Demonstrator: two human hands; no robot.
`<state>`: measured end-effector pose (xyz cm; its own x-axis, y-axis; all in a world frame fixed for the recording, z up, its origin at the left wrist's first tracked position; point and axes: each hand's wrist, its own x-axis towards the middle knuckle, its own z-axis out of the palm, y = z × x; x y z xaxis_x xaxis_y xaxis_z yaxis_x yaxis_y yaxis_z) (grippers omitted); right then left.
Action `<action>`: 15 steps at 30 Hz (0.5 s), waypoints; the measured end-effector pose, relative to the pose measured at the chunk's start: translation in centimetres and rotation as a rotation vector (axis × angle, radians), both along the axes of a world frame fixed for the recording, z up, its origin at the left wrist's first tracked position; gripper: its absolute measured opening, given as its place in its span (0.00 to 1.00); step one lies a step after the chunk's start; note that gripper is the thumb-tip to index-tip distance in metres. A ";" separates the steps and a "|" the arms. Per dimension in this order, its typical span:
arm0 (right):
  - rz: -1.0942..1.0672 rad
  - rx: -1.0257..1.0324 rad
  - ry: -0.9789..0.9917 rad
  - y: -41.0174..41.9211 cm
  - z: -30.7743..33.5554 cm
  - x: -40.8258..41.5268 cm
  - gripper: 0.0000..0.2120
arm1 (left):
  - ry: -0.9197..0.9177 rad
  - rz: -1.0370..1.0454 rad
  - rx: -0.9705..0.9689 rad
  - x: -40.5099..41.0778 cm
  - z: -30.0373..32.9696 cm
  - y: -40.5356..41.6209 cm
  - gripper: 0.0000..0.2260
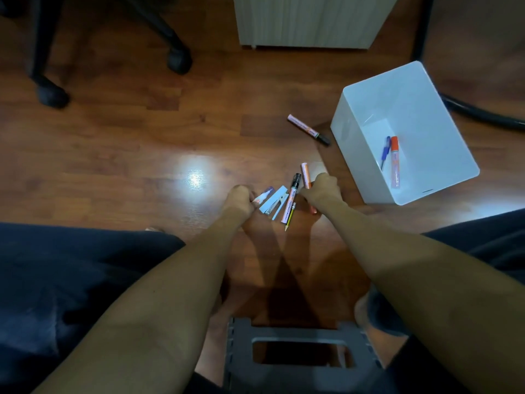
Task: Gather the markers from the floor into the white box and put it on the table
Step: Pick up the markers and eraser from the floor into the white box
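Observation:
The white box (pixel 358 129) stands on the wooden floor at the right, with an orange-capped marker (pixel 395 162) and a blue pen (pixel 385 150) inside. A cluster lies on the floor: a black-capped marker (pixel 291 199), an orange marker (pixel 306 174), a pencil (pixel 289 220), a blue stapler-like item (pixel 274 203) and a small white-red tube (pixel 262 196). My left hand (pixel 240 201) is closed on the small tube's end. My right hand (pixel 324 189) is closed over the orange marker. Another black-capped marker (pixel 308 129) lies apart, near the box's left wall.
Black chair legs with casters (pixel 179 59) stand at the back left, a pale wooden cabinet (pixel 309 21) at the back centre, a black hose (pixel 483 115) behind the box. A grey folding stool (pixel 301 351) is under me between my knees.

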<state>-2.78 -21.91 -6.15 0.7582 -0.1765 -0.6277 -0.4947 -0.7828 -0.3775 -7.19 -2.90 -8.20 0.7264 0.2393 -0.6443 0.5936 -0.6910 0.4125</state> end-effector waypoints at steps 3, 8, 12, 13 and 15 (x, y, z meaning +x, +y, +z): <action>0.022 0.007 0.000 -0.5 0.4 -0.1 0.11 | 0.039 -0.010 0.011 -0.3 -0.3 0.2 0.10; -0.002 0.007 -0.063 -1.2 2.2 0.7 0.18 | 0.020 0.158 -0.059 0.4 1.1 0.8 0.13; 0.106 0.031 -0.142 -1.4 4.7 1.3 0.24 | -0.062 0.296 -0.139 3.0 4.0 0.3 0.10; 0.133 0.043 -0.152 -1.4 5.4 1.4 0.24 | -0.086 0.310 -0.165 3.7 4.9 0.0 0.09; 0.188 0.042 -0.174 -1.8 7.1 1.7 0.22 | -0.129 0.314 -0.213 5.0 6.8 -0.9 0.08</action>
<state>-1.04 -23.69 0.93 0.8724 0.0012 -0.4888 -0.2668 -0.8366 -0.4783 -2.18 -3.80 -1.36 0.7174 0.3339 -0.6114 0.6962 -0.3748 0.6122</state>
